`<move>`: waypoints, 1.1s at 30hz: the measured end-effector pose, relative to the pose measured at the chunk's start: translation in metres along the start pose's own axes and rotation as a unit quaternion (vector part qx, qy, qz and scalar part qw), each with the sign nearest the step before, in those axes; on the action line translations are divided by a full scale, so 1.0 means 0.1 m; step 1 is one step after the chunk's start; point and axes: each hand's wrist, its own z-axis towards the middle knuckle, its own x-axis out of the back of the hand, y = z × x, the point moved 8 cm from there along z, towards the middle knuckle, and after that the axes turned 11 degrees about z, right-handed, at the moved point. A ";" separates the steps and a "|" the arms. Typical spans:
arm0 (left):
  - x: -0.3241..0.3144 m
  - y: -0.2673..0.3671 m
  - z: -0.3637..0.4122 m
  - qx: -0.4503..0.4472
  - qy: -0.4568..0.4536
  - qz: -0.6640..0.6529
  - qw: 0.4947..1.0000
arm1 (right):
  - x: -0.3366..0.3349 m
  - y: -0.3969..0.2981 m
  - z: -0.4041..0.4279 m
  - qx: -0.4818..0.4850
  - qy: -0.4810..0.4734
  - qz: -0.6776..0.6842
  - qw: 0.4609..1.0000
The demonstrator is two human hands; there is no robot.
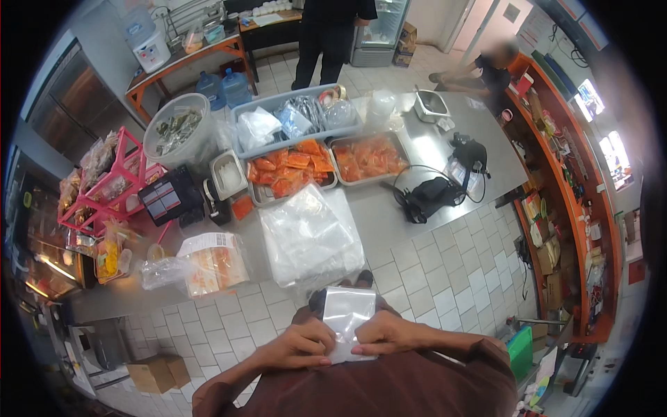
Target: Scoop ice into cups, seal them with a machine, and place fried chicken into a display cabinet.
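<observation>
Close against my body, both hands hold a flat clear plastic bag. My left hand grips its left lower edge with curled fingers, and my right hand pinches the right side. Beyond them a stack of large clear plastic bags lies on the edge of the steel table. Behind that stack, a metal tray holds orange-red filled packets, and a second tray of similar packets stands to its right. A small orange-red packet lies left of the bags.
A blue-grey bin of plastic bags, a white bucket, pink baskets and a black device stand on the table. Black straps and pouches lie right. One person stands beyond; another is near the orange shelves.
</observation>
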 end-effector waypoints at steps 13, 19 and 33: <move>-0.08 -0.30 -0.04 0.196 -0.231 0.052 0.951 | -0.23 -0.32 0.16 0.283 0.020 -0.113 0.952; -0.25 -0.55 0.01 0.166 -0.264 -0.086 0.946 | -0.25 -0.34 0.38 0.271 -0.010 -0.092 0.958; -0.11 -0.54 0.07 0.195 -0.120 -0.086 0.970 | 0.32 -0.25 0.54 0.178 0.046 -0.038 0.982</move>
